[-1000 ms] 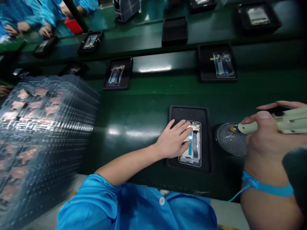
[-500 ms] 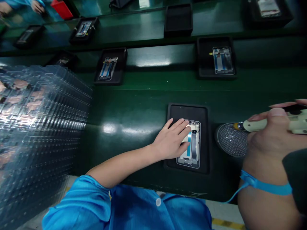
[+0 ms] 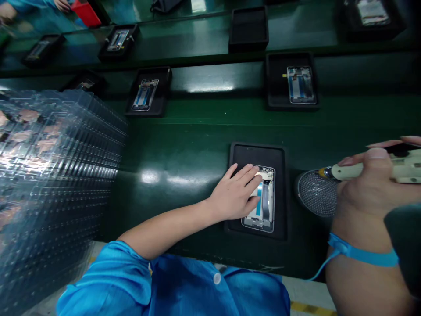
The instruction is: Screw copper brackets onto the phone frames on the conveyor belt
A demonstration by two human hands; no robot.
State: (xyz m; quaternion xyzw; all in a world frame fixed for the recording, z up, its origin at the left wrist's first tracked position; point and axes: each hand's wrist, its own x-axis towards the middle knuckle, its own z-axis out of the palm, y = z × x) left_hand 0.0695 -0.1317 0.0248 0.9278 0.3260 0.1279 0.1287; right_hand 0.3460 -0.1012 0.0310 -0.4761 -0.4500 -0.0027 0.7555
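My left hand (image 3: 235,193) lies with fingers spread over the left side of an opened phone (image 3: 268,206), its fingertips touching the phone's upper part. The phone's inner parts and a blue strip show beside the fingers. It rests in a black foam tray (image 3: 256,152) on the green bench. To the right, my right hand (image 3: 371,180) is closed around a pale electric screwdriver (image 3: 350,171). The screwdriver's tip end is over a round dish with a dotted surface (image 3: 316,193); contact with it cannot be made out. A blue strap (image 3: 365,254) circles my right wrist.
A tall stack of clear plastic trays (image 3: 66,175) stands at the left. Beyond the bench, black trays with opened phones (image 3: 144,94) (image 3: 301,85) lie on a green conveyor. Another black tray (image 3: 249,30) sits farther back. A co-worker's hand (image 3: 62,5) shows near a red bin (image 3: 86,13).
The nearer conveyor trays have shifted slightly left, and the farther ones slightly right. My right hand and the screwdriver have moved a little left. My left hand stays on the phone.
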